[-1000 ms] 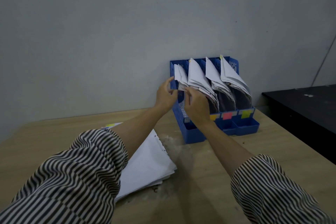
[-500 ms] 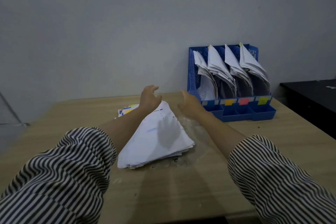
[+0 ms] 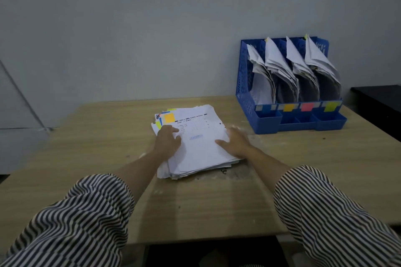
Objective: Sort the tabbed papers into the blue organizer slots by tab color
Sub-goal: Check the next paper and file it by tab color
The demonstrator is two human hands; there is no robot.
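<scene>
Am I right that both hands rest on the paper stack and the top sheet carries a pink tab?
Not quite. The head view shows the left hand and right hand both on the paper stack, but the top sheet's tab is orange, not pink. The pink marker sits on the blue organizer.

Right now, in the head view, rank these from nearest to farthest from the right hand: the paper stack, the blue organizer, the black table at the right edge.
1. Paper stack: under the right hand, which rests on its right edge.
2. Blue organizer: beyond, to the right, against the wall.
3. Black table: far right, past the organizer.
</scene>
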